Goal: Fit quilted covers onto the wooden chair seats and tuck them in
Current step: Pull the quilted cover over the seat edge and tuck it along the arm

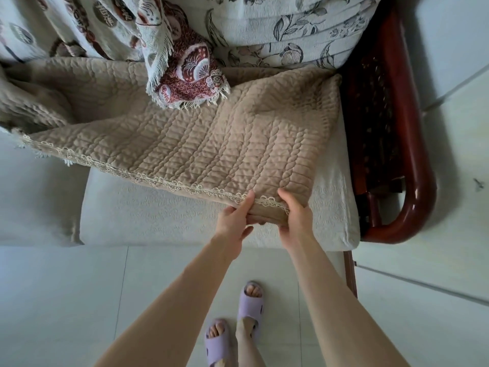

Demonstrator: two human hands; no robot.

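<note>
A beige quilted cover with a lace-trimmed front edge lies spread over the white seat cushion of a dark red wooden chair. Its front right corner is lifted off the cushion. My left hand pinches that lace edge, thumb on top and fingers underneath. My right hand grips the same corner just to the right, fingers curled under the fabric. The cover's left part is bunched up at the far left.
A red patterned fringed throw hangs from the backrest onto the cover. A floral back cushion stands behind. A second white seat cushion lies at the left. Pale floor tiles and my feet in lilac slippers are below.
</note>
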